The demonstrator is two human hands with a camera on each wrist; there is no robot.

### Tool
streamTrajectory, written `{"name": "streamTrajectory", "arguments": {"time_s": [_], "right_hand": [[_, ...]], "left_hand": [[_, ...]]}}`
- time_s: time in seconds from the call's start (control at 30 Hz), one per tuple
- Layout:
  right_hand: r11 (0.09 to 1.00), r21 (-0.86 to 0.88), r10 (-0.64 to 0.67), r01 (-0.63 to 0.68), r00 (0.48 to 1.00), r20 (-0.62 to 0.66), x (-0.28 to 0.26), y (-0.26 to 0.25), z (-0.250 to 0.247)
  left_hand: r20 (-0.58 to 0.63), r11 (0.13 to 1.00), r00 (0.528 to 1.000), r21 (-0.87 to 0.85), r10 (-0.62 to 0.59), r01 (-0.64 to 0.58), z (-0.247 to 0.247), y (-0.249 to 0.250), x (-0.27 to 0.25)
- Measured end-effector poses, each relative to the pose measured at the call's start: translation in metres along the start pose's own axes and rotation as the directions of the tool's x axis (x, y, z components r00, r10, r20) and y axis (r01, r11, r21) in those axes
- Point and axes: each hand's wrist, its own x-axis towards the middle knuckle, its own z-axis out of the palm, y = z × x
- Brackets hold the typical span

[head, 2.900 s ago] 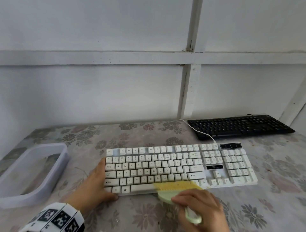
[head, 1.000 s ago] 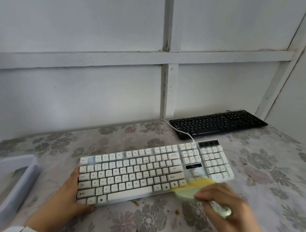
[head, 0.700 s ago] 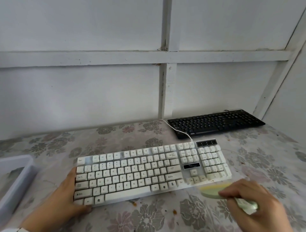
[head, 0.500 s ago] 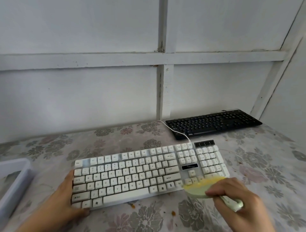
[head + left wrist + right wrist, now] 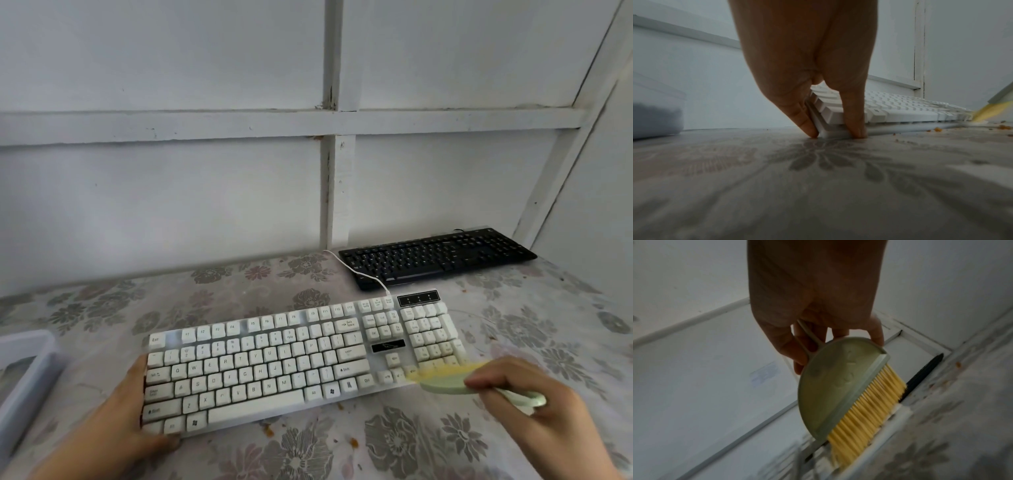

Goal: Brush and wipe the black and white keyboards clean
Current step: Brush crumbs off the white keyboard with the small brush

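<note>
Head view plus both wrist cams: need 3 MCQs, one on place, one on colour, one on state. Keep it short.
1. Where do the brush bristles sit?
A. on the white keyboard's near right corner
B. on the black keyboard
C. in the plastic tub

2. What colour are the bristles?
A. black
B. yellow
C. blue

3. What is the left hand doing?
A. hanging idle off the table
B. gripping the white keyboard's left end
C. holding a cloth

Answers:
1 A: the head view shows the bristles over the bottom row by the number pad.
2 B: the right wrist view shows yellow bristles under a pale green head, held by the right hand.
3 B: the left wrist view shows thumb and fingers bracketing the keyboard's corner.
</note>
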Motion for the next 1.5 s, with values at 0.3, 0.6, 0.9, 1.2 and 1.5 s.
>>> {"name": "streamTrajectory", "arguments": {"time_s": [0.3, 0.6, 0.9, 1.2, 1.5], "right_hand": [[0.998, -0.050, 0.046, -0.046, 0.999, -0.006, 0.006, 0.006, -0.025], [0.953, -0.260, 0.138, -0.154, 0.987, -0.077, 0.014, 0.033, -0.047], [0.989, -0.136, 0.052, -0.055, 0.998, -0.026, 0.015, -0.002, -0.032], [0.968, 0.118, 0.220, -0.221, 0.975, 0.021, 0.022, -0.019, -0.024], [0.871, 0.299, 0.381, -0.391, 0.920, 0.093, 0.031, -0.023, -0.021]], "left_hand": [[0.006, 0.998, 0.999, 0.048, -0.037, 0.036, 0.000, -0.012, 0.003], [0.005, 0.998, 0.999, 0.032, -0.046, 0.046, 0.001, -0.014, 0.004], [0.023, 0.996, 0.997, 0.048, -0.076, 0.075, 0.001, -0.028, 0.007], [0.014, 0.993, 0.994, 0.023, -0.112, 0.112, -0.002, -0.010, 0.000], [0.054, 0.990, 0.990, -0.048, -0.132, 0.135, -0.002, 0.005, -0.003]]}}
